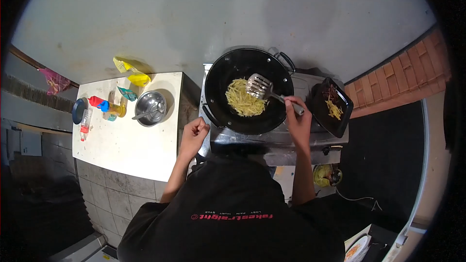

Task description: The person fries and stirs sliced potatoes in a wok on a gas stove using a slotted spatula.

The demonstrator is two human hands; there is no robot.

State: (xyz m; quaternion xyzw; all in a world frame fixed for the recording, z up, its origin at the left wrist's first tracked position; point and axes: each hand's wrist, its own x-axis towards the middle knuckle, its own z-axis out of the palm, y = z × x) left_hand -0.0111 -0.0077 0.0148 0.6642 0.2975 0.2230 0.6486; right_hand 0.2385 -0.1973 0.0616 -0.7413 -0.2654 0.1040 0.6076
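Observation:
My right hand [298, 119] is wrapped round the handle of a slotted metal spatula [260, 86]. Its head rests at the upper right of pale yellow, thin-cut strips [242, 101], which lie in a heap in a black wok [221, 75]. The wok has two loop handles and sits on a metal stove [242, 141]. Beside its lower-left handle [211, 116], my left hand [195, 135] is curled into a loose fist, apart from the handle, with nothing visible in it.
Right of the wok, a black tray [345, 102] holds more yellow strips and something dark red. On the white table [141, 157] at left stand a steel bowl [151, 109] with a spoon, squeeze bottles [112, 108], and a yellow packet [133, 71]. A wall rises behind.

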